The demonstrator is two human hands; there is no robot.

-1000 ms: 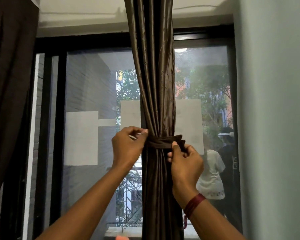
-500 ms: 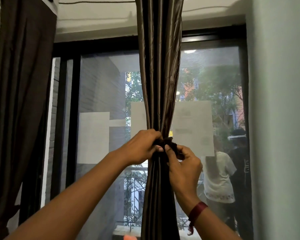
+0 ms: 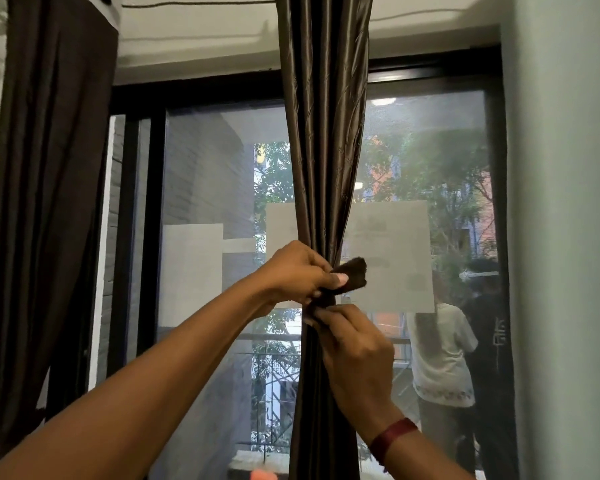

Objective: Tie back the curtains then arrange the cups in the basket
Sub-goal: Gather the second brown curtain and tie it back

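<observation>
1. Brown satin curtain [image 3: 326, 168] hangs down the middle of the window [image 3: 205, 202]; its folds are gathered to a narrow waist at about mid-height, and below that it falls straight to the bottom edge of view.
2. Round that waist goes a dark tie [image 3: 353, 276]; one short end sticks out to the right, tilted a little upward, in front of the glass.
3. From the lower left comes the left hand [image 3: 297, 271], set against the curtain's left side; its fingers are curled and its thumb pins the tie's free end against them, so it pinches the tie.
4. From the lower right comes the right hand [image 3: 359, 355], just under the left hand; its fingers are curled and the tips pinch the tie's lower part at the front of the curtain; the knuckles hide how much cloth they hold; a red band [image 3: 394, 439] circles the wrist.
5. At far left hangs a darker side curtain [image 3: 49, 202]; it narrows toward the bottom left corner.
6. Pale paper [image 3: 395, 244] is stuck on the glass behind the tie's end; a second sheet [image 3: 191, 265] sits further left.
7. Black frame [image 3: 205, 88] borders the window; a grey-green wall [image 3: 565, 237] stands at right; the glass shows trees, a building and a person [image 3: 440, 358] in a white top.
</observation>
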